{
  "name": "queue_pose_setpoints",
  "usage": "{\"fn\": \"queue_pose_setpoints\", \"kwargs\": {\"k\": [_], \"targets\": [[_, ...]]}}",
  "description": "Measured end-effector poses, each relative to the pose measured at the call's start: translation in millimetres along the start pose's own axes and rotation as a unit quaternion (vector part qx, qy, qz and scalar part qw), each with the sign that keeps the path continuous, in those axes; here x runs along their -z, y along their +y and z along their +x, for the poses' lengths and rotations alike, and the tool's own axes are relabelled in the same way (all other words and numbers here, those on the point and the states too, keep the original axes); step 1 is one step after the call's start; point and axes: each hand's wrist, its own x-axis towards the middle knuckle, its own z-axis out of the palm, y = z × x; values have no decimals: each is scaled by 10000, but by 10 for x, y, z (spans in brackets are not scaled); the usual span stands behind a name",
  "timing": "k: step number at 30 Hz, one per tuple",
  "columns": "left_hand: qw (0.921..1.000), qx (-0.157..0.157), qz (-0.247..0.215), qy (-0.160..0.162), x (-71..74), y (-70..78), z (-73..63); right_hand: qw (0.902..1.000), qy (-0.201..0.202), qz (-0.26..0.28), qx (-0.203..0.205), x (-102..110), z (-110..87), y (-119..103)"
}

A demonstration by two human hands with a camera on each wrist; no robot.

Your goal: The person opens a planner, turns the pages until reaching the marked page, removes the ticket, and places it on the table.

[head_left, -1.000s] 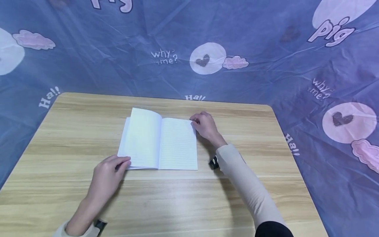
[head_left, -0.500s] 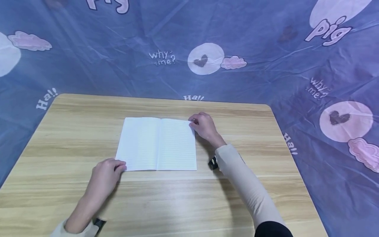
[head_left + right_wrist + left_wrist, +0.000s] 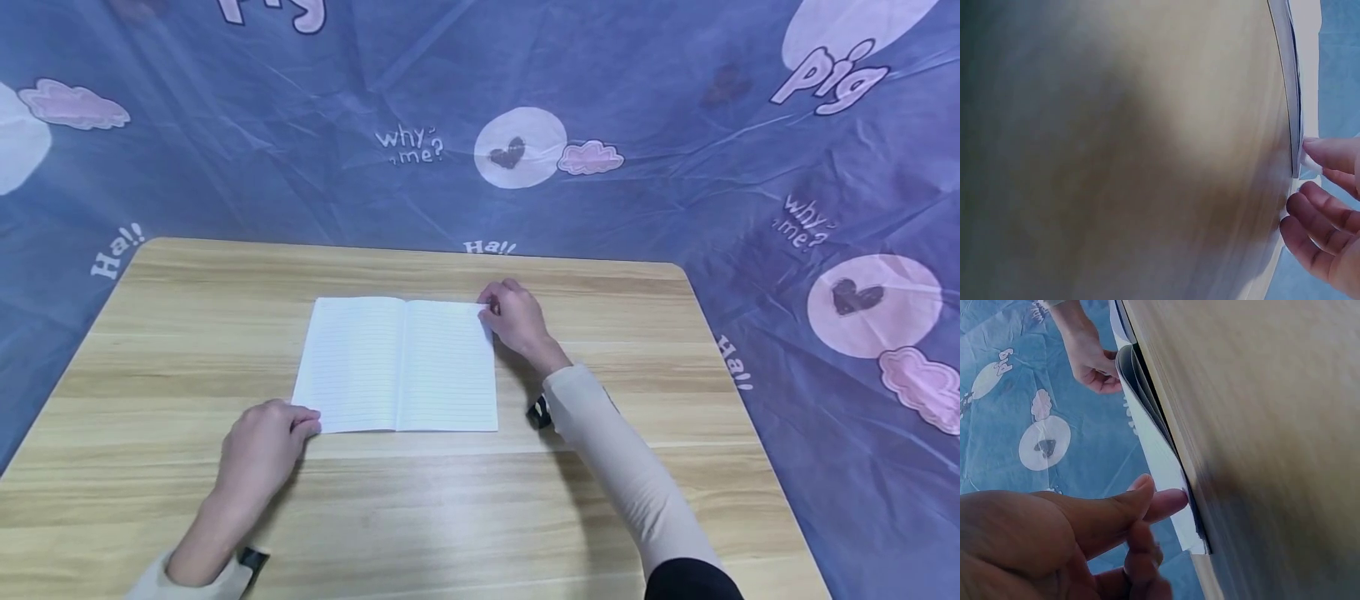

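Note:
An open notebook [image 3: 447, 367] with white ruled pages lies flat on the wooden table, its spine running away from me. My left hand [image 3: 262, 450] reaches its near left corner. In the left wrist view that hand's index fingertip [image 3: 1172, 502] presses on the page, with the thumb against the finger and the other fingers bent beneath. At the far right corner, my right hand [image 3: 517, 321] pinches the notebook's edge between thumb and index finger. The right wrist view shows the thumb [image 3: 1325, 152] right at the corner, with the remaining fingers curled close to the tabletop.
The light wooden table [image 3: 450, 517] spreads around the notebook. Behind it and to the right hangs a blue printed cloth [image 3: 300, 150] with white circles, pink clouds and lettering. Pale sleeves and dark wrist straps [image 3: 538, 412] show on both arms.
The raised left-hand leaf has come down flat on the left side, and its ruled lines now show. My left hand moved slightly left and nearer with it. The right hand stayed at its corner.

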Motion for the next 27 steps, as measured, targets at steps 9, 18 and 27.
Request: {"fn": "queue_pose_setpoints", "kwargs": {"k": [9, 18, 27], "targets": [[9992, -158, 155, 348, 1, 56, -34, 9973, 145, 679, 255, 90, -29, -79], [9911, -814, -298, 1010, -36, 286, -4, 9530, -209, 3019, -167, 165, -50, -201], [9732, -1652, -648, 1461, -149, 520, 34, 9110, -381, 4069, -559, 185, 5, -369]]}}
